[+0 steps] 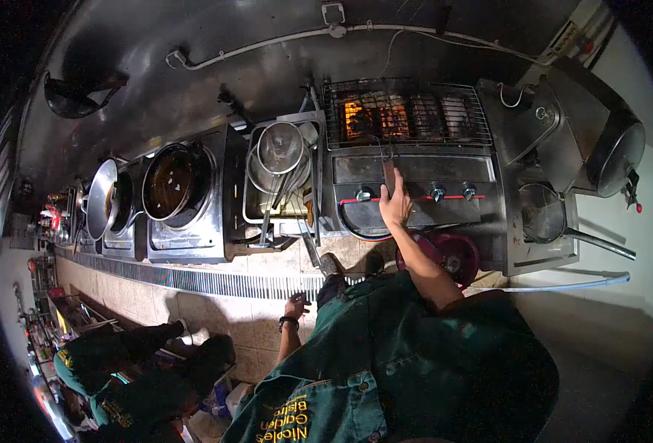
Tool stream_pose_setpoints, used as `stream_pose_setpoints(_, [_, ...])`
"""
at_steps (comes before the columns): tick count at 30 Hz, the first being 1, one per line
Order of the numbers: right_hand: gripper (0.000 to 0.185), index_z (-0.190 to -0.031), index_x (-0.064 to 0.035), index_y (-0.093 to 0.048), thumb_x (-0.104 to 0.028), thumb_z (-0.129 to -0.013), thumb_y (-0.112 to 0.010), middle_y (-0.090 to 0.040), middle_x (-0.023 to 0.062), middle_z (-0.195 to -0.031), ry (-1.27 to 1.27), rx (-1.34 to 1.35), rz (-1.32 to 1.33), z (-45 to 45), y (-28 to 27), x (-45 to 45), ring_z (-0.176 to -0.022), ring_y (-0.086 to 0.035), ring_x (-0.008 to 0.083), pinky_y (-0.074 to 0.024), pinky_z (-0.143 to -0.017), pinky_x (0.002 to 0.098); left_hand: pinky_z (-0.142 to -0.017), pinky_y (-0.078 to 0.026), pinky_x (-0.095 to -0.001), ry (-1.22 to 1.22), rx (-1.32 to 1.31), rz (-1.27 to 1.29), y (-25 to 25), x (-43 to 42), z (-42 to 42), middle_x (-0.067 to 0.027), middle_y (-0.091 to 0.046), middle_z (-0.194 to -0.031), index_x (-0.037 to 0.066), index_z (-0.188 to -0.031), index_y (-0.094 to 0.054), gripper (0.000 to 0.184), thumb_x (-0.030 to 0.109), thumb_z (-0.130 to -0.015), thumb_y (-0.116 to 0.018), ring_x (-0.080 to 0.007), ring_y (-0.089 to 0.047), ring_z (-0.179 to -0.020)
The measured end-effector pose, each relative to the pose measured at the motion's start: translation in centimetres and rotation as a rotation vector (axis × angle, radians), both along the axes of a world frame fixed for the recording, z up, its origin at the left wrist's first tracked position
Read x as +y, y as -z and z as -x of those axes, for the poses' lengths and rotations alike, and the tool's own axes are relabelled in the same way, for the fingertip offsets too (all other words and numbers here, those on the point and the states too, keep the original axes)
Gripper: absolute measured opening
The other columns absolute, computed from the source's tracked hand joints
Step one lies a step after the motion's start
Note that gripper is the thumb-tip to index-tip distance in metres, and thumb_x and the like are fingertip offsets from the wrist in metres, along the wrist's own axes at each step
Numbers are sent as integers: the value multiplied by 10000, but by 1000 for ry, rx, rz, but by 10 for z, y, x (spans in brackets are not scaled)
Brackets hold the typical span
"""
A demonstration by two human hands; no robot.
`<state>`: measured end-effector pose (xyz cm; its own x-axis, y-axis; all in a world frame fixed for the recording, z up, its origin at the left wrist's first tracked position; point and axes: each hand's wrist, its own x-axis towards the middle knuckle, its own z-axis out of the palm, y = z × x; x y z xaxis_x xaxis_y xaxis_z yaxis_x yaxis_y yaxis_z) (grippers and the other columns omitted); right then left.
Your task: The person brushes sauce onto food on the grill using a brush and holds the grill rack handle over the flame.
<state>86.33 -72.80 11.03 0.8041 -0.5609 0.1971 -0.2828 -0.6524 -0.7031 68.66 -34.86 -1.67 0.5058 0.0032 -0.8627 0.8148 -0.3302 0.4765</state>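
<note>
In the head-camera view, a person in a green shirt (444,354) stood at a gas grill (444,168) toward 1 o'clock, its left section glowing orange beneath a blackened wire rack (409,118). The right hand (396,207), just off centre toward 3 o'clock, had its fingers closed around the brown handle of a utensil (389,173) that pointed up at the rack's near edge. The left hand (295,304), above a dark bracelet (289,323), hung toward 7 o'clock; no object showed in it, and how wide its shadowed fingers stood could not be told. Work appeared under way: the grill was lit and the utensil in grip, but no food could be made out, so what remained could not be judged. Wire strainers (281,148) sat at 11 o'clock, a frying pan (170,181) between 9 and 10, a mesh skimmer (543,213) at 3, and at least one co-worker (142,387) at 8.
</note>
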Motion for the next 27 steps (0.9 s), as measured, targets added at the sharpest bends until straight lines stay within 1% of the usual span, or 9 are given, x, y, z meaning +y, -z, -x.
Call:
stream_pose_setpoints(3, [584, -1282, -171, -313, -246, -762, -569, -563, 211, -986, -9, -65, 28, 1, -1, -1, -791, -540, 419, -432, -647, 476, -454, -458, -315, 16, -13, -34, -4, -3, -4, -94, -641, -807, 64, -1157, -452, 441, 371, -843, -488, -201, -606, -560])
stream_pose_setpoints(6, [600, -1283, -176, -313, -259, -752, -580, -564, 224, -952, 20, -71, 67, 3, -5, -1, -774, -541, 420, -433, -642, 473, -438, -453, -298, -21, 15, 46, -8, -4, -6, -90, -641, -803, 65, -1142, -469, 423, 362, -842, -492, -189, -607, -560])
stream_pose_setpoints(10, [604, -1283, -170, -314, -237, -747, -584, -564, 228, -933, 14, -81, 99, 3, -10, 1, -770, -542, 414, -435, -635, 469, -425, -447, -276, 19, -9, -37, -15, -11, -7, -86, -641, -802, 77, -1126, -487, 385, 338, -843, -483, -174, -607, -561])
stream_pose_setpoints(13, [595, -1282, -161, -313, -200, -749, -574, -560, 224, -956, -2, -18, 42, 1, -9, 1, -801, -540, 405, -435, -643, 467, -426, -445, -276, 25, -15, -50, -19, -13, -6, -83, -641, -805, 92, -1125, -491, 368, 324, -839, -481, -173, -604, -557])
stream_pose_setpoints(19, [578, -1278, -159, -317, -151, -752, -556, -553, 211, -986, 65, 20, 115, -2, -14, 9, -801, -548, 393, -443, -636, 454, -438, -443, -299, -9, 6, -49, -17, -12, -2, -82, -640, -811, 101, -1123, -488, 365, 318, -829, -489, -186, -594, -543])
stream_pose_setpoints(21, [559, -1265, -190, -321, -175, -759, -558, -513, 202, -1086, 43, 6, 37, -3, -17, 6, -901, -517, 404, -431, -714, 463, -440, -443, -304, -20, 2, -43, -15, -11, 0, -83, -640, -812, 99, -1121, -487, 365, 317, -828, -490, -189, -591, -540])
stream_pose_setpoints(24, [564, -1271, -216, -334, -217, -761, -576, -590, 185, -937, 56, 133, -69, -2, -35, -1, -806, -547, 410, -430, -672, 472, -424, -448, -288, -5, -37, -43, -11, -9, 5, -81, -643, -809, 82, -1116, -488, 396, 362, -837, -478, -184, -607, -555])
stream_pose_setpoints(25, [546, -1275, -185, -351, -188, -775, -571, -609, 193, -866, 36, 2, 6, -3, -36, -6, -727, -575, 389, -446, -599, 450, -410, -447, -272, 4, -26, -57, -8, -9, 5, -75, -645, -807, 63, -1102, -500, 408, 377, -844, -467, -175, -611, -555])
stream_pose_setpoints(27, [508, -1242, -173, -404, -174, -769, -587, -600, 203, -890, -15, -182, -152, -4, -38, -16, -744, -585, 370, -459, -620, 415, -402, -443, -264, 5, -35, -77, -4, -10, 8, -74, -645, -811, 53, -1088, -512, 402, 370, -845, -469, -169, -609, -547])
